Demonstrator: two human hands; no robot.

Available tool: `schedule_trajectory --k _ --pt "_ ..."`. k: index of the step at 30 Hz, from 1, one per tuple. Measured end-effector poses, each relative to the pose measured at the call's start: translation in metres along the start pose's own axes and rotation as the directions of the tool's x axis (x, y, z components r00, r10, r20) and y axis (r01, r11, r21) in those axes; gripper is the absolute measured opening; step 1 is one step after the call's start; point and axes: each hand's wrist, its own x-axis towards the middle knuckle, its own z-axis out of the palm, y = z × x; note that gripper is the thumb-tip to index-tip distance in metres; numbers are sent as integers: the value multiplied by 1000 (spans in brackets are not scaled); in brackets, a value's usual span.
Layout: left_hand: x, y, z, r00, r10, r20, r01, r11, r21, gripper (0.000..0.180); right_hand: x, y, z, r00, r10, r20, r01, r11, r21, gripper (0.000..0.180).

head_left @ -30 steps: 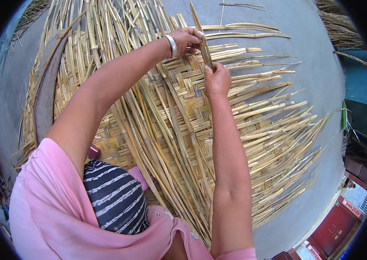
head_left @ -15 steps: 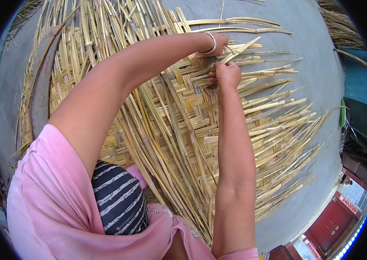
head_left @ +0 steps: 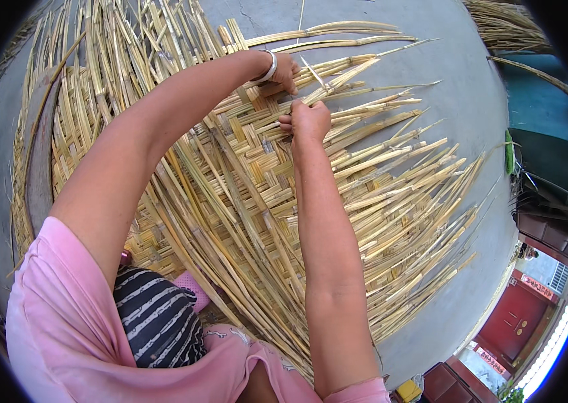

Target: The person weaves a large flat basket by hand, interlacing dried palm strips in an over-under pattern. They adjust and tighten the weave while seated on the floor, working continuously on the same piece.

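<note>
A wide woven mat (head_left: 244,181) of pale split bamboo strips covers the grey concrete floor (head_left: 445,87) under you, its loose ends fanning out to your right. At the mat's far edge your left hand (head_left: 282,72), a silver bangle (head_left: 269,67) on its wrist, curls its fingers down onto the weave. Just beside it, your right hand (head_left: 307,121) is closed, pinching a thin loose strip (head_left: 314,74) that slants up between both hands.
</note>
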Motion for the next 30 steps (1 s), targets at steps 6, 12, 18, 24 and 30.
schedule_trajectory --k 6,12,18,24,30 --pt "-9 -3 -4 976 -64 208 155 877 -455 27 7 10 1 999 -22 -25 24 998 66 12" --pt "-19 -7 -3 978 17 207 120 769 -628 25 8 24 5 945 -327 -2 262 761 -593 25" --pt "-17 -27 4 998 -45 -40 -5 594 -805 38 20 41 6 950 -308 43 290 829 -478 23" --pt "-31 -18 17 879 -247 -407 -14 842 -539 20 26 53 9 948 -315 -44 276 883 -381 21" --pt "-51 -5 23 776 -168 -609 103 985 -141 23 4 43 8 864 -503 4 403 687 -605 26"
